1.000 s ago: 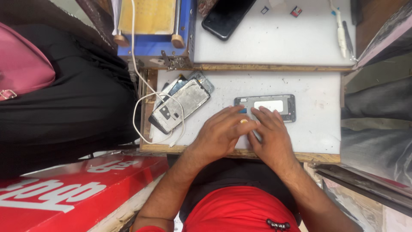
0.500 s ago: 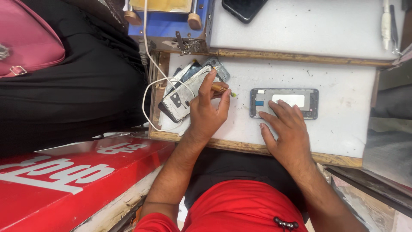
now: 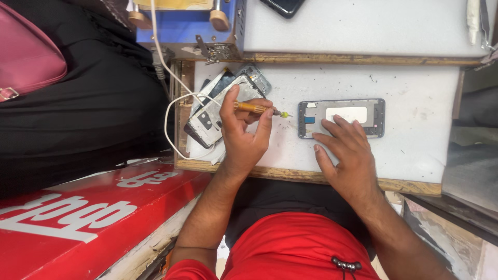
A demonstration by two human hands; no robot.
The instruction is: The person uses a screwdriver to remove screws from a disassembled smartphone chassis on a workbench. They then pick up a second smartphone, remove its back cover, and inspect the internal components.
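Observation:
An opened phone frame (image 3: pixel 342 117) lies flat on the white work board (image 3: pixel 415 103), with a white patch in its middle. My right hand (image 3: pixel 346 155) rests on its near edge, fingers spread and pressing it down. My left hand (image 3: pixel 243 136) holds a small screwdriver with a golden handle (image 3: pixel 250 108), its tip pointing right toward the frame with a yellow-green speck at the end. Under and left of that hand lies a stack of phone parts (image 3: pixel 212 111).
A white cable (image 3: pixel 174 98) loops over the board's left edge. A blue device (image 3: pixel 181 23) stands behind the stack, and a dark phone (image 3: pixel 282 6) lies on the upper white board. A red sign (image 3: pixel 78 218) and black fabric with a pink bag (image 3: pixel 26 57) lie at left.
My left hand left the phone frame, reached to the stack of parts and now holds the screwdriver. My right hand has stayed on the frame.

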